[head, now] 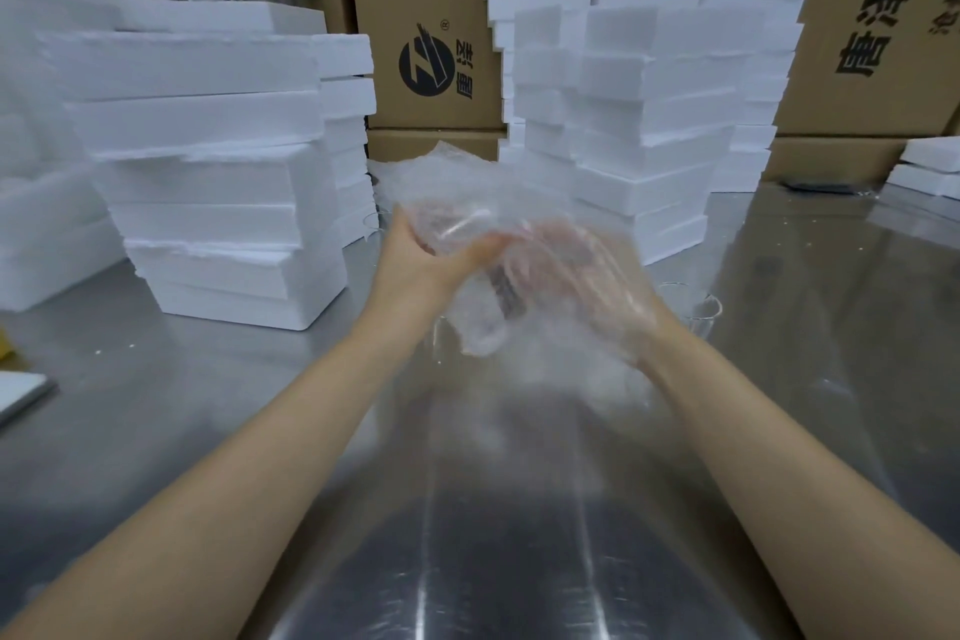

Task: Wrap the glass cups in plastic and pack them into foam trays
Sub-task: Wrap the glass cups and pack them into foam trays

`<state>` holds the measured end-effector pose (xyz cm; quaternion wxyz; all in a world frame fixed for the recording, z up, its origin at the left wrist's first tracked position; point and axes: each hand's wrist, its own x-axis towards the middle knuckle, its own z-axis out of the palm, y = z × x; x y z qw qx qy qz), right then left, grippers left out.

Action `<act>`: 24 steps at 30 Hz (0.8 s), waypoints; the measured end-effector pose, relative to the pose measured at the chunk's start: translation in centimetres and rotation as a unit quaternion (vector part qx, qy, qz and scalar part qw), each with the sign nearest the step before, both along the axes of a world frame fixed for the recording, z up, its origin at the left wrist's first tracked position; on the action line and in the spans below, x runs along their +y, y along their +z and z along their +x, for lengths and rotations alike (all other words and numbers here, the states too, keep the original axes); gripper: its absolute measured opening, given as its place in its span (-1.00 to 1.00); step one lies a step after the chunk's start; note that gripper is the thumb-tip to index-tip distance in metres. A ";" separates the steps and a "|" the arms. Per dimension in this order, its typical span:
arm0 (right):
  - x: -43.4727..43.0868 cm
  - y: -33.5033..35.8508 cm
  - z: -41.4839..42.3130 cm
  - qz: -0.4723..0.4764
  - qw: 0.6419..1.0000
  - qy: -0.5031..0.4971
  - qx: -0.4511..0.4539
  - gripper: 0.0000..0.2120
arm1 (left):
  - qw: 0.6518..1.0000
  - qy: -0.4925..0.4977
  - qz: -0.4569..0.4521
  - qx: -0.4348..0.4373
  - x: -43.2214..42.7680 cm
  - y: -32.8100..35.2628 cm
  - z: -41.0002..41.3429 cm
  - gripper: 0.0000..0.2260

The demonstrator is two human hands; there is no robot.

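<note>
- Centre of frame, above the steel table: both hands bundle 1 glass cup in bubble plastic.
- Left hand clamped on the bundle's left side.
- Right hand under the film, blurred; it seems to cup the bundle, grip unclear.
- Likely fragile and slick; hold around the body, not loose film.
- Foam trays stacked left and right; bare cups lower right of the bundle.

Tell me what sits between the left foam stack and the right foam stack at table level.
In the head view, both hands, left and right, hold bubble wrap between the left foam stack and right foam stack.
</note>
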<state>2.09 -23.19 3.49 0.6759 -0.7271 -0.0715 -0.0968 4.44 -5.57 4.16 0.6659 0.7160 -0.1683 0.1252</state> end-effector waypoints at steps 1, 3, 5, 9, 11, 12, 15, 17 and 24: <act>-0.2 0.5 0.4 0.061 0.996 -0.043 -0.054 -0.87 | 0.997 -0.001 -0.072 0.005 0.1 0.2 0.0 -0.57; -1.1 1.0 0.6 0.122 0.976 -0.136 -0.116 -0.72 | 0.979 -0.028 -0.198 0.023 0.2 0.4 0.0 -0.57; -1.7 0.4 0.8 0.059 0.989 -0.095 -0.096 -0.50 | 0.963 -0.048 -0.259 0.050 0.1 0.4 -0.3 -0.55; -0.1 -1.2 1.3 0.012 0.996 0.086 -0.030 -0.68 | 0.970 -0.085 -0.215 0.068 -0.6 0.0 -0.5 -0.57; 0.0 -0.9 1.4 0.085 0.993 0.033 -0.071 -0.90 | 0.975 -0.108 -0.175 0.083 -0.8 -0.1 -0.7 -0.54; -0.3 -0.7 1.4 0.121 0.989 0.011 -0.086 -0.95 | 0.977 -0.121 -0.154 0.088 -0.9 -0.2 -0.8 -0.53; -1.3 -0.4 1.4 0.164 0.982 0.006 -0.093 -0.93 | 0.983 -0.147 -0.081 0.080 -1.1 -0.3 -0.8 -0.49; -1.1 -0.5 1.4 0.144 0.985 -0.024 -0.091 -0.88 | 0.987 -0.138 -0.042 0.074 -1.0 -0.2 -0.7 -0.40; -0.6 -0.4 1.2 -0.014 0.996 -0.059 -0.070 -0.90 | 0.995 -0.081 0.054 0.001 -0.5 -0.4 0.1 -0.29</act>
